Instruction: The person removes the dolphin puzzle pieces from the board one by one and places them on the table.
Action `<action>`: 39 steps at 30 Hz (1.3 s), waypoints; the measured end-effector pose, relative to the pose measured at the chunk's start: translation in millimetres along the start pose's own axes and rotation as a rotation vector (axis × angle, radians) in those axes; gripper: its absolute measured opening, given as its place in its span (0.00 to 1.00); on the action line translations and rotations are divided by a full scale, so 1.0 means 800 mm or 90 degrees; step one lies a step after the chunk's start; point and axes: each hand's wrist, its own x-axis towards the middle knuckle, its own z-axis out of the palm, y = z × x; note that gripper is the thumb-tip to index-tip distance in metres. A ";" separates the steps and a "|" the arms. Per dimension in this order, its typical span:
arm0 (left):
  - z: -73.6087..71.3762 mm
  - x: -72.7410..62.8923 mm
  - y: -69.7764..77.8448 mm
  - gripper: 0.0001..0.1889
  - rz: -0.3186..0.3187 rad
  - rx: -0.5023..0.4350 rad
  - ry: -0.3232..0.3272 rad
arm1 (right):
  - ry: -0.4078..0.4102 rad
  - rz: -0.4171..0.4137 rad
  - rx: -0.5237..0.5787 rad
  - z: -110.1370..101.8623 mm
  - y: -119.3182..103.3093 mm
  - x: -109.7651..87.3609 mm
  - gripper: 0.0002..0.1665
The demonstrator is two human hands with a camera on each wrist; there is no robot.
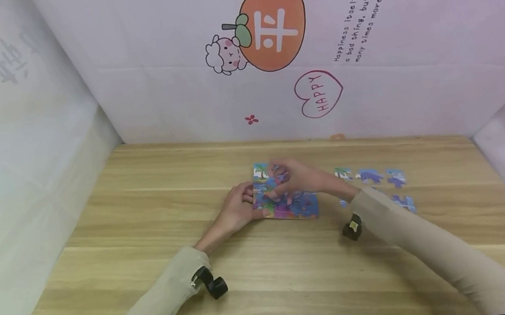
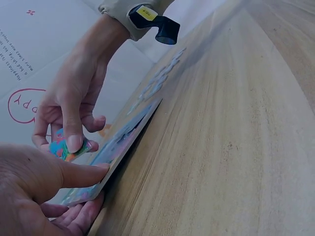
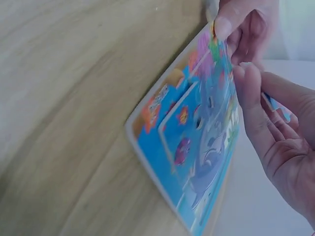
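Note:
My left hand (image 1: pixel 236 207) grips the left edge of a colourful jigsaw puzzle board (image 1: pixel 308 208), thumb on top and fingers underneath. In the left wrist view that edge tilts up off the table. Over the board, my right hand (image 1: pixel 301 176) pinches a jigsaw piece (image 2: pixel 60 149) between thumb and fingers; the piece is blue, red and green. Dolphin and fish artwork (image 3: pixel 209 162) shows on the board in the right wrist view, within a printed sea border. Part of the board's middle is hidden behind my right hand in the head view.
Several loose jigsaw pieces (image 1: pixel 370 176) lie in rows on the wooden table (image 1: pixel 273 282), right of the board and partly behind my right sleeve. A white printed cloth wall (image 1: pixel 198 105) stands behind the table, with more cloth at the left and right sides.

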 end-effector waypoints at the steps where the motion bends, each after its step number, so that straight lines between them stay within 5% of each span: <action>1: 0.000 0.001 0.000 0.46 -0.006 -0.008 0.001 | 0.000 0.001 -0.001 -0.002 0.000 -0.003 0.19; 9: -0.003 0.005 0.002 0.33 -0.053 -0.057 0.036 | 0.005 -0.005 -0.069 -0.020 0.013 -0.027 0.27; 14: -0.003 0.011 0.000 0.29 -0.070 -0.082 0.045 | 0.050 0.076 0.010 -0.035 0.020 -0.048 0.34; 19: -0.005 0.014 0.000 0.26 -0.088 -0.106 0.048 | 0.095 0.089 0.083 -0.051 0.025 -0.071 0.29; 30: -0.005 0.018 0.000 0.25 -0.104 -0.136 0.035 | 0.009 0.096 0.067 -0.079 0.032 -0.121 0.28; 39: -0.006 0.018 -0.002 0.24 -0.106 -0.135 0.038 | 0.109 0.161 0.097 -0.084 0.029 -0.154 0.25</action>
